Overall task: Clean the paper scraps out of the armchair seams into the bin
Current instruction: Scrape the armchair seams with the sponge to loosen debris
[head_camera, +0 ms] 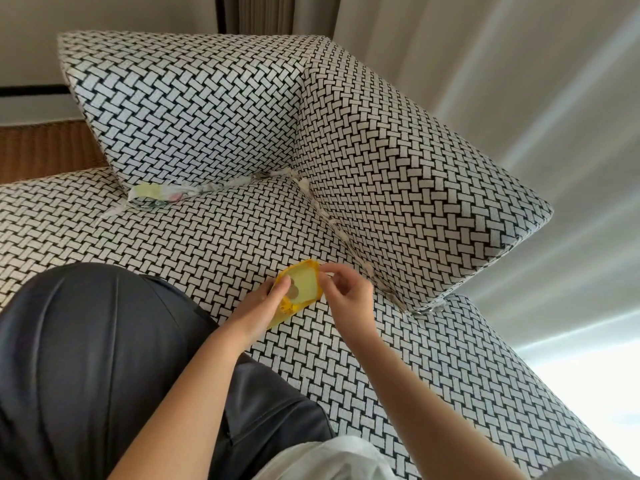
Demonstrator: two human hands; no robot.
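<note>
A small yellow bin (306, 284) is tilted over the armchair seat (221, 244), held by my left hand (259, 306) at its lower edge. My right hand (346, 289) pinches at the bin's right rim with fingers closed; whether a scrap is between them I cannot tell. Small round bits lie inside the bin. White paper scraps (332, 221) sit along the seam between seat and right armrest (398, 174). A larger crumpled printed paper (162, 195) is wedged in the seam under the back cushion (187, 109).
My knee in dark trousers (86, 341) rests on the seat at the lower left. A pale curtain (554, 98) hangs to the right of the chair. A wooden surface (45, 147) shows behind the chair at the left.
</note>
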